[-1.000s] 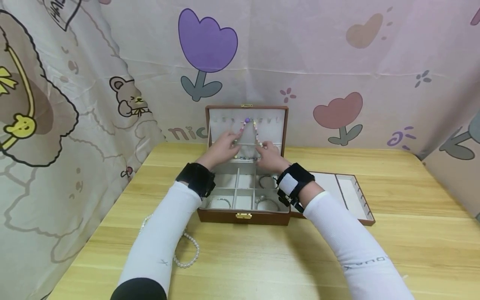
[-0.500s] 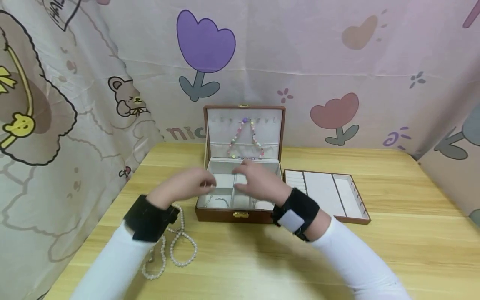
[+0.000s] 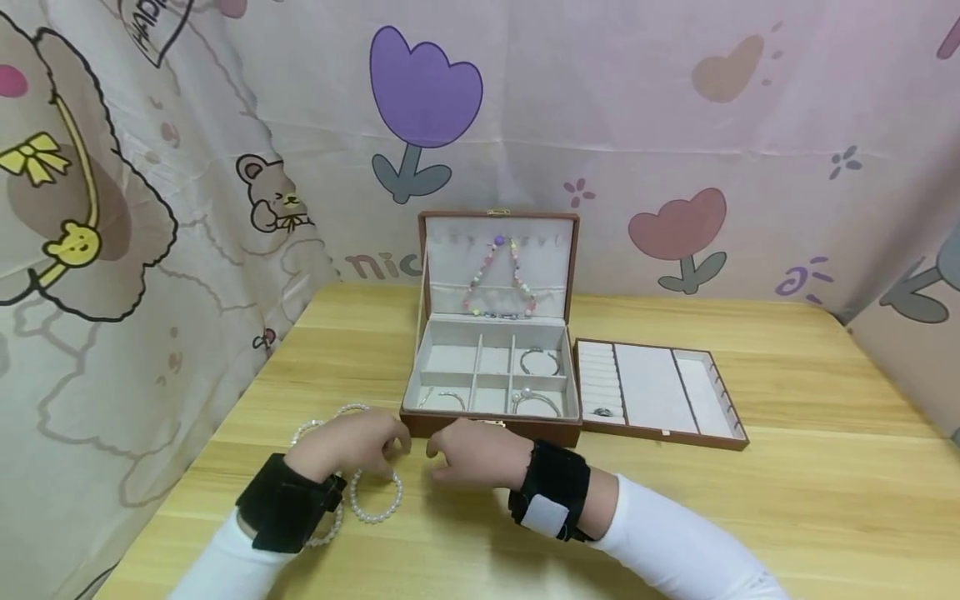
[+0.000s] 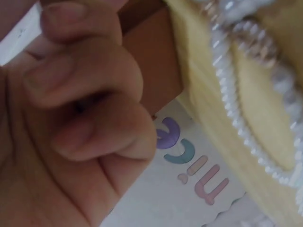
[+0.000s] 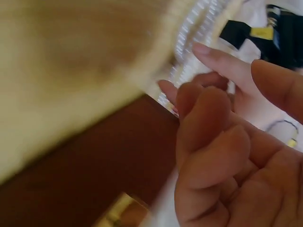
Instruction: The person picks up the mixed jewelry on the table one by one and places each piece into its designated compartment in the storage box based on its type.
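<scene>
**Fingers loosely curled, nothing in them**

Left hand and right hand both free. The pearls lie on the table, partly hidden by the left. Probably light, floppy, kinda slippery; I'd pinch several together, no yanking.

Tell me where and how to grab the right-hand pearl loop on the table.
Probably best to pinch the near edge of the pearl loop, coming from above and slightly from the right. It lies flat on the table with that edge uncovered, while the left hand hides its far part in the head view. Other pearls lie close on its left and could snag.
</scene>
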Demonstrator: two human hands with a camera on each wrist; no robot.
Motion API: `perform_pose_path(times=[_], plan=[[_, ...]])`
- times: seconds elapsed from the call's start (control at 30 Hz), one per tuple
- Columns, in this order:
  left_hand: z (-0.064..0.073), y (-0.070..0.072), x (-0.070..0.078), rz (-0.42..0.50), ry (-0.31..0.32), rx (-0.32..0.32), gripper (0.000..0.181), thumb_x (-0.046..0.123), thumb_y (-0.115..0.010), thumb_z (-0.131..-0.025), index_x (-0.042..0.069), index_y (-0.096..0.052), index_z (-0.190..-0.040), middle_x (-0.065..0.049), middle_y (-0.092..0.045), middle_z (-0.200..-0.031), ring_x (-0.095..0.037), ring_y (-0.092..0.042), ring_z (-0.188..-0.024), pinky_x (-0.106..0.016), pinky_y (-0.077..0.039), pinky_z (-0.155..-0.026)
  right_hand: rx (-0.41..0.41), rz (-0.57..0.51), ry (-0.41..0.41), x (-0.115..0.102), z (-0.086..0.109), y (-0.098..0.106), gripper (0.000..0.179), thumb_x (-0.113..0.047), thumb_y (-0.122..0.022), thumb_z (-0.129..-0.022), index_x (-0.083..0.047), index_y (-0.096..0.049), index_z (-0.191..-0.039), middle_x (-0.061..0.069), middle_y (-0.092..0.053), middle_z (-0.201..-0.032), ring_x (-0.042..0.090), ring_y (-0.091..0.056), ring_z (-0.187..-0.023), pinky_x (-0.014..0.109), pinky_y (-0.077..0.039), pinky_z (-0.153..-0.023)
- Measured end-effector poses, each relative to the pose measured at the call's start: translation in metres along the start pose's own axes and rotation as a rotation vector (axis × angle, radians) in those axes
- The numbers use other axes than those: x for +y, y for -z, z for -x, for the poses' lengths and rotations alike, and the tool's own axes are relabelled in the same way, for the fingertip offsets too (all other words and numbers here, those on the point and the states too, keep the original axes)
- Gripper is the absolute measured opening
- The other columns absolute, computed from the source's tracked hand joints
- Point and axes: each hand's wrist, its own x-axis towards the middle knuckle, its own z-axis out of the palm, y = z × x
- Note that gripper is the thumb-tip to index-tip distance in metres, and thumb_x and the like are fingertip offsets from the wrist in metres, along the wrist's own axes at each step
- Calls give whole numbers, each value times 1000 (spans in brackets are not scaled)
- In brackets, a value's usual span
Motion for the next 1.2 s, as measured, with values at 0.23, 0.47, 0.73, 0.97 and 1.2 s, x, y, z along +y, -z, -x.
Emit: perform_pose_path(times=[0.23, 0.47, 0.73, 0.97, 1.2], plan=[[-5, -10, -4, -40, -36, 14, 14, 0, -69, -68, 12, -63, -72, 4, -55, -68, -12, -47, -62, -28, -41, -60, -58, 7, -38, 3, -4, -13, 28, -29, -60, -86, -13, -68, -107, -2, -69, -107, 7, -65, -92, 22, -51, -78], [-5, -8, -4, -32, -163, 18, 16, 6, -66, -72, 17, -58, -65, 8, -48, -64, -5, -42, -58, -21, -36, -54, -61, -90, -90, 8, -8, -19, 22, -34, -62, -85, -13, -69, -82, -9, -63, -71, -1, -50, -58, 16, -42, -55], [2, 9, 9, 48, -213, 12, 10, 15, -63, -84, 17, -58, -75, 9, -53, -70, -5, -47, -62, -21, -41, -57, -23, -184, -45, 15, -9, -23, 21, -35, -62, -86, -15, -68, -83, -9, -63, -69, -2, -49, -54, 14, -40, -53], [5, 16, 16, 172, -254, -19, 7, 13, -54, -90, 15, -55, -84, 3, -62, -76, -5, -52, -65, -22, -46, -59, 46, -321, -2, 25, -6, -25, 22, -24, -59, -90, -15, -52, -70, -8, -38, -55, 2, -37, -44, 16, -30, -46], [5, 22, 20, 211, -329, -2, 5, 13, -54, -91, 14, -55, -87, 3, -59, -73, -2, -49, -58, -21, -45, -57, 25, -426, -15, 36, -2, -24, 6, -16, -61, -88, -12, -64, -84, 2, -58, -61, 6, -52, -47, 17, -41, -49]])
